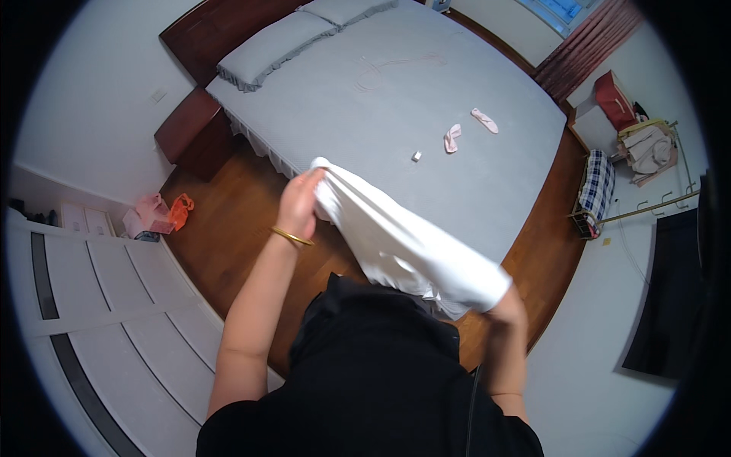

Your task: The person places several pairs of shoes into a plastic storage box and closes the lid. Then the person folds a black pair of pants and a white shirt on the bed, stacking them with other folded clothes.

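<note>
A white cloth garment [411,245] is stretched out in front of my body, in front of the near edge of the bed. My left hand [300,205], with a gold bangle at the wrist, pinches its upper left corner. At the right end my right hand [505,305] is blurred and mostly covered by the fabric; its fingers are hidden, perhaps inside the cloth. Beyond the garment, two pale pink socks [452,139] and a small white box-like item [417,156] lie on the grey bedspread [354,125].
A thin cord [371,74] and pillows [280,43] are on the bed. A dark red nightstand [188,128] stands left, with bags [181,211] near a white wardrobe [114,274]. A metal rack [645,208] and a wall-mounted television [662,297] are at right.
</note>
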`<state>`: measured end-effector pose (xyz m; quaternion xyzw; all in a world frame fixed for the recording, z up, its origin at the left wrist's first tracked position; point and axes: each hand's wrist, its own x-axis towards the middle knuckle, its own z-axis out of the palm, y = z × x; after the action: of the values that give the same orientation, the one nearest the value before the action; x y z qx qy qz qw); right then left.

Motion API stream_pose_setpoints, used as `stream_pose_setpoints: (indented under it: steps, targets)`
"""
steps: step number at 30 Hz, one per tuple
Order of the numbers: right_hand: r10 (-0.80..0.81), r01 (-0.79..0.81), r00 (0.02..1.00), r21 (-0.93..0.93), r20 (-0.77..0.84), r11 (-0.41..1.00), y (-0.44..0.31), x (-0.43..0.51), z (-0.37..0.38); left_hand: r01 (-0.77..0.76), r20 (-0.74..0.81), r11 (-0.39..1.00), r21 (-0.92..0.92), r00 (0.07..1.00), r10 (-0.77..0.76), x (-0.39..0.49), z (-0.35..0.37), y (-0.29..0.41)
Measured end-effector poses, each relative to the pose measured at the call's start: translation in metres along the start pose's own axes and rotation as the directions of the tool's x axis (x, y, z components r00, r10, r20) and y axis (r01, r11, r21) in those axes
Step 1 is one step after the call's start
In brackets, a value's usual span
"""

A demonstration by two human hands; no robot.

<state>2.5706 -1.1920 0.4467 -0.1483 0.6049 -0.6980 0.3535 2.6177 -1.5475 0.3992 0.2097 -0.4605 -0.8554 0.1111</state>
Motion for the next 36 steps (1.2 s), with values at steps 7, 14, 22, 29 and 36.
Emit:
stream_pose_setpoints:
  steps: [7, 14, 22, 29, 36]
  targets:
    - [-0.351, 0.244, 0.663, -0.252, -0.661, 0.936, -0.067, -0.035, -0.165, 0.281, 0.342, 0.948, -0.150, 0.914, -0.217, 0.003, -0.026, 0.029]
    - [-0.454, 0.396, 0.891, -0.471, -0.011, 0.788, -0.040, 0.076, 0.037, 0.303, 0.462, 0.953, -0.013, 0.847, -0.263, -0.010, 0.029, 0.034]
    - [-0.118, 0.131, 0.969, -0.046, 0.219, 0.990, -0.002, 0.135, 0.087, -0.105, 0.390, 0.847, 0.520, 0.912, -0.127, -0.032, 0.038, 0.044]
    - [0.048, -0.078, 0.975, 0.134, 0.215, 0.988, -0.019, 0.106, 0.094, -0.262, 0.142, 0.312, 0.913, 0.923, 0.358, -0.012, -0.024, -0.026]
    - [0.079, -0.065, 0.991, 0.122, -0.107, 0.990, -0.005, 0.111, 0.022, 0.015, -0.137, 0.846, 0.534, 0.988, 0.069, -0.011, -0.060, -0.034]
